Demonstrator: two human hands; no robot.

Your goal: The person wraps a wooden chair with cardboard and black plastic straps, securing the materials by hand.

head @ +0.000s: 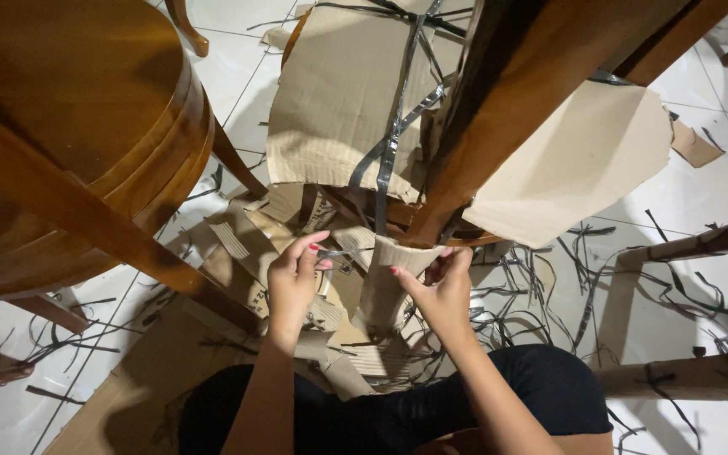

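A wooden chair point(499, 109) stands before me, partly covered with torn brown cardboard point(343, 93) bound by dark plastic strapping point(393, 135). A cardboard sleeve point(388, 282) wraps the lower part of one chair leg. My left hand point(294, 282) pinches a loose end of strapping beside the top of the sleeve. My right hand point(440, 291) grips the sleeve's upper edge from the right side. My knees in dark trousers point(541, 388) show at the bottom.
A second wooden chair point(69, 143) fills the upper left. Cardboard scraps point(254, 236) and several cut straps point(566, 278) litter the white tiled floor point(701, 194). A large flat cardboard piece point(575, 164) hangs at right. Wrapped legs point(693, 375) lie at the right.
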